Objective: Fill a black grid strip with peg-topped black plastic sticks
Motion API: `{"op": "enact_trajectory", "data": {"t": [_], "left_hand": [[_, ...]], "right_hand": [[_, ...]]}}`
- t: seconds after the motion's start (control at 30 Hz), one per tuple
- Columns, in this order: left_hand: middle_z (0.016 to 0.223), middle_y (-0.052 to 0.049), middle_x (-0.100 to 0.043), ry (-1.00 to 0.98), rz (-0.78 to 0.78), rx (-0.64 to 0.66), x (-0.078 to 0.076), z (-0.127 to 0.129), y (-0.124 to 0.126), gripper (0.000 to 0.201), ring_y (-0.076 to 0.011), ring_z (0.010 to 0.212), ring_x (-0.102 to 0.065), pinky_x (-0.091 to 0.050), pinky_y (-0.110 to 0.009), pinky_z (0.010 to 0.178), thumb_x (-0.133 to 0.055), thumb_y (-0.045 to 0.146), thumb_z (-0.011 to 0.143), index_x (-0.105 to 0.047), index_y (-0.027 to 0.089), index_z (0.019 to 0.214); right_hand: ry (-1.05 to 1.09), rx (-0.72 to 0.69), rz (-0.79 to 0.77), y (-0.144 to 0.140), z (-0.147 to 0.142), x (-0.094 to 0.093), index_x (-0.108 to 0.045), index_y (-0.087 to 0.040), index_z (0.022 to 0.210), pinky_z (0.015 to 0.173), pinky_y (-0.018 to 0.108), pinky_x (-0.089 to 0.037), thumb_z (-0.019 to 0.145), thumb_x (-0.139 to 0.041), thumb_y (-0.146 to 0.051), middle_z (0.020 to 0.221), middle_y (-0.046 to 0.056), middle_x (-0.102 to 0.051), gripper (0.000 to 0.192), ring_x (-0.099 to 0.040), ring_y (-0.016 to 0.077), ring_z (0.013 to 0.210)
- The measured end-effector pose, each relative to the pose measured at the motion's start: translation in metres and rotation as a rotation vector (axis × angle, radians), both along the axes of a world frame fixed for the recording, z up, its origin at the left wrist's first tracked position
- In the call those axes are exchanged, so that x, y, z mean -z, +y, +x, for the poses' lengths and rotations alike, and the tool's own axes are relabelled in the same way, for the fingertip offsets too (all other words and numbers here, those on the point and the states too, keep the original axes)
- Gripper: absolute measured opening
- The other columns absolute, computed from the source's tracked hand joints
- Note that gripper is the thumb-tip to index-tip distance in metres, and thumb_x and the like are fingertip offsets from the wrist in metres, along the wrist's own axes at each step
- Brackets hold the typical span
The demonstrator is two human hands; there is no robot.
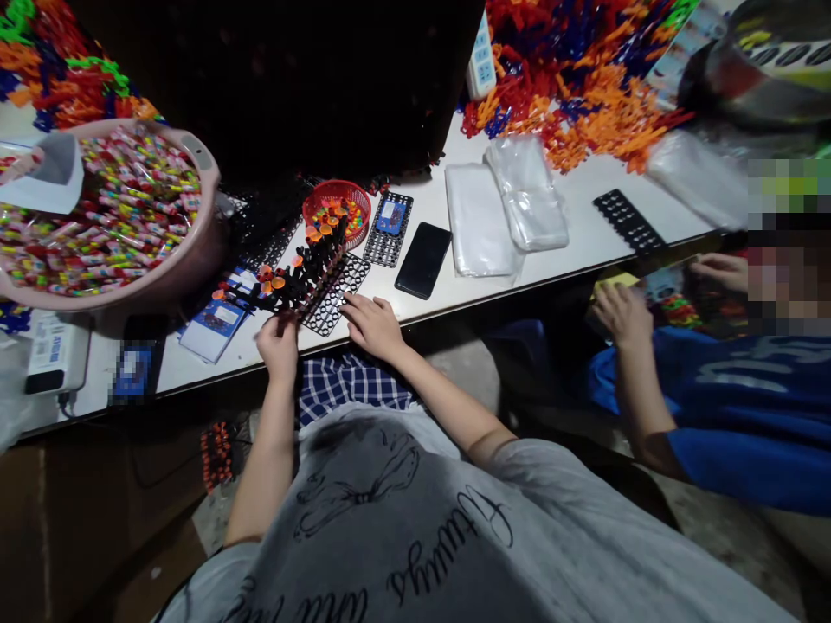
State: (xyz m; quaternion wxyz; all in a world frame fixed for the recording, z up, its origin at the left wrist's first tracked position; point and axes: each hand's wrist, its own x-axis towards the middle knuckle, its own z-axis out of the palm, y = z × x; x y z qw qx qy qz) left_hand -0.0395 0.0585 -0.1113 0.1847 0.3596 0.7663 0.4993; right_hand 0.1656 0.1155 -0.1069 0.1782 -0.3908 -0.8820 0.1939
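Note:
My left hand (279, 340) is closed at the near end of a black plastic strip (310, 268) that carries several orange round pieces and stands up over a flat black perforated panel (338, 294). Its fingertips are partly hidden. My right hand (375, 327) lies on the table edge with fingers spread, the tips touching the right side of that panel. Just beyond, a red basket (312, 197) holds small colourful pieces. Left of my left hand lies a stack of blue-printed cards (213, 329), with black pieces resting on its upper edge.
A pink tub (130, 294) of wrapped candies stands left. A black phone (423, 260), another black panel (377, 247) with a blue card and clear plastic bags (479, 221) lie right. Colourful plastic pieces (558, 104) are heaped behind. A co-worker in blue (733, 415) sits at right.

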Motion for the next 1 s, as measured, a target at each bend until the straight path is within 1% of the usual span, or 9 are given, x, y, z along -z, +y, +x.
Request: {"op": "enact_trajectory", "data": {"t": [0.07, 0.17, 0.23, 0.33, 0.4, 0.57, 0.8, 1.0], "left_hand": [[0.086, -0.007, -0.072, 0.018, -0.01, -0.004, 0.0002, -0.0002, -0.0015, 0.028, -0.0179, 0.078, -0.067, -0.054, -0.031, 0.076, -0.062, 0.037, 0.078, -0.07, 0.014, 0.092], [0.091, -0.007, -0.073, 0.065, -0.006, -0.01, -0.0002, 0.001, -0.0026, 0.025, -0.0187, 0.086, -0.068, -0.053, -0.032, 0.083, -0.062, 0.036, 0.079, -0.071, 0.015, 0.09], [0.092, -0.007, -0.073, 0.06, 0.011, 0.001, -0.0004, 0.0019, -0.0026, 0.025, -0.019, 0.088, -0.068, -0.053, -0.032, 0.085, -0.062, 0.036, 0.079, -0.071, 0.015, 0.091], [0.091, -0.007, -0.073, 0.049, 0.032, 0.039, -0.0008, 0.0021, -0.0022, 0.026, -0.0189, 0.085, -0.068, -0.052, -0.031, 0.083, -0.062, 0.037, 0.08, -0.071, 0.015, 0.092], [0.089, -0.007, -0.073, 0.093, 0.028, 0.053, -0.0019, 0.0019, -0.0018, 0.026, -0.0187, 0.084, -0.068, -0.051, -0.031, 0.083, -0.061, 0.036, 0.081, -0.071, 0.015, 0.091], [0.085, -0.005, -0.07, 0.253, -0.031, 0.033, -0.0057, 0.0037, -0.0008, 0.022, -0.0183, 0.083, -0.064, -0.048, -0.031, 0.083, -0.06, 0.034, 0.083, -0.07, 0.016, 0.089], [0.082, -0.005, -0.068, 0.323, -0.054, 0.022, -0.0058, 0.0067, 0.0013, 0.018, -0.0182, 0.08, -0.062, -0.047, -0.03, 0.08, -0.058, 0.03, 0.084, -0.069, 0.016, 0.089], [0.088, -0.008, -0.068, 0.408, -0.096, 0.072, -0.0032, 0.0054, 0.0001, 0.018, -0.0207, 0.088, -0.062, -0.046, -0.033, 0.085, -0.057, 0.026, 0.084, -0.069, 0.015, 0.092]], "right_hand": [[-0.008, -0.001, 0.001, -0.0001, -0.0001, 0.0004, -0.055, -0.022, 0.132, 0.11, 0.045, -0.03, 0.096, -0.04, -0.027, 0.15, 0.006, -0.042, 0.039, -0.042, 0.0242, 0.136], [-0.022, -0.006, 0.0, -0.0001, 0.0, 0.0012, -0.054, -0.022, 0.133, 0.11, 0.045, -0.029, 0.096, -0.04, -0.026, 0.151, 0.007, -0.041, 0.04, -0.041, 0.0249, 0.136], [-0.029, -0.006, 0.0, 0.0, 0.0001, 0.0013, -0.053, -0.022, 0.133, 0.11, 0.045, -0.029, 0.096, -0.04, -0.027, 0.151, 0.007, -0.041, 0.04, -0.041, 0.0248, 0.137], [-0.027, -0.001, -0.001, -0.0001, 0.0001, 0.0007, -0.054, -0.022, 0.133, 0.11, 0.044, -0.029, 0.096, -0.041, -0.027, 0.151, 0.006, -0.041, 0.04, -0.041, 0.0239, 0.136], [-0.021, 0.002, -0.001, -0.0004, -0.0001, 0.0001, -0.054, -0.022, 0.132, 0.11, 0.044, -0.029, 0.095, -0.041, -0.027, 0.151, 0.006, -0.042, 0.039, -0.042, 0.0234, 0.136], [-0.036, 0.002, -0.008, -0.0008, -0.0006, -0.001, -0.054, -0.022, 0.132, 0.11, 0.045, -0.029, 0.095, -0.041, -0.026, 0.151, 0.007, -0.041, 0.04, -0.042, 0.0243, 0.136], [-0.071, 0.007, -0.021, -0.001, -0.0012, -0.0046, -0.052, -0.022, 0.134, 0.11, 0.044, -0.029, 0.095, -0.041, -0.026, 0.152, 0.007, -0.04, 0.041, -0.04, 0.024, 0.137], [-0.047, 0.009, -0.025, -0.0018, -0.0012, -0.006, -0.054, -0.022, 0.132, 0.109, 0.044, -0.03, 0.094, -0.042, -0.025, 0.151, 0.006, -0.041, 0.04, -0.042, 0.0246, 0.135]]}}
